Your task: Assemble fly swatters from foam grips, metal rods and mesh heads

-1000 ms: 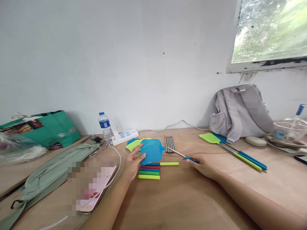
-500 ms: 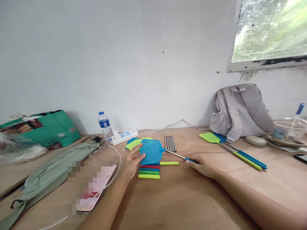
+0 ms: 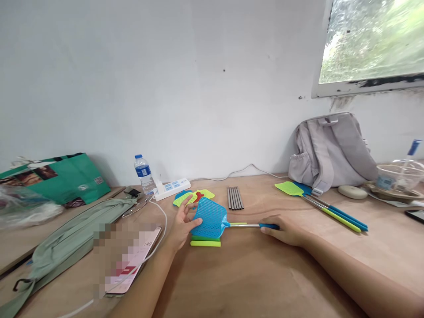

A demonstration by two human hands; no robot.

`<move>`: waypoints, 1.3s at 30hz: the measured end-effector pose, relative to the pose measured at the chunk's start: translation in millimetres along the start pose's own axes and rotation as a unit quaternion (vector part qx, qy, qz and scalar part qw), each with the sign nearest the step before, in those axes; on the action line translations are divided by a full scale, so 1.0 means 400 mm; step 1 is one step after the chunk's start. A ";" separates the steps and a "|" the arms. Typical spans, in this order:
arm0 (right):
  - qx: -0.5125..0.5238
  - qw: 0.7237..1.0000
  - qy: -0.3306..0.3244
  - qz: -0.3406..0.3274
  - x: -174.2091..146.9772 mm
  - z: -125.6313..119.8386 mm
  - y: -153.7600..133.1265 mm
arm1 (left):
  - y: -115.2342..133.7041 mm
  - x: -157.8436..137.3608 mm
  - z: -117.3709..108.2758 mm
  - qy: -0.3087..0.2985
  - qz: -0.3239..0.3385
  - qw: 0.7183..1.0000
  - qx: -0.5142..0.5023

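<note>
- While the blue swatter head (image 3: 209,217) is held near the middle of the bench (image 3: 251,274), its neck points right and meets the end of a metal rod (image 3: 249,225); whether the rod is fully seated in the neck cannot be told from here.
- The left hand (image 3: 180,224) has its fingers clamped on the left edge of that head, thumb on the near side, probably so the neck is left free and the thin sheet does not twist.
- The right hand (image 3: 286,229) has its fingers closed around the blue handle (image 3: 269,226) on the rod's right end. Gripping there seems to keep rod and neck in one line.
- Beneath the head and partly hidden by it, a green handle (image 3: 206,238) and a lime handle (image 3: 205,244) lie side by side on the near side, probably lined up for easy picking.
- Farther back and to the left, loose swatter heads (image 3: 184,199) in lime, red and blue overlap in a pile, close to the left hand.
- Beyond the held rod, bare metal rods (image 3: 235,198) lie parallel in a neat row, perhaps sorted by kind.
- Well to the right, swatters with handles (image 3: 341,219) lie together at a slant, apart from the loose parts, which suggests a separate group.
- On the far side stand a water bottle (image 3: 143,173), left, and a grey backpack (image 3: 333,152), right, both outside the working area; a white power strip (image 3: 172,189) lies beside the bottle.
</note>
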State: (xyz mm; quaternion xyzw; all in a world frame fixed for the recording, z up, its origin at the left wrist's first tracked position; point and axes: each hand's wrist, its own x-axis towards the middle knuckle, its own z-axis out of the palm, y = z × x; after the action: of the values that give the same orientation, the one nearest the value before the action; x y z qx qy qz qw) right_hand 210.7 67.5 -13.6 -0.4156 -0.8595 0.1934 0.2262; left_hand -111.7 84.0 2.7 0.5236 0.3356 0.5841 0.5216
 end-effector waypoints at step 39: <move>0.031 0.999 0.025 -0.030 -0.029 -0.003 -0.029 | 0.009 -0.073 0.057 -0.040 -0.096 0.958 0.267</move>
State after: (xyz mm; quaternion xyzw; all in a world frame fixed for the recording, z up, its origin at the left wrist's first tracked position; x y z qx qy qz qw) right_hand 210.3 51.7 -9.1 -0.3870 -0.8594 0.2022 0.2662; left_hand -93.4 51.5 3.8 0.6317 0.5073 0.3991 0.4293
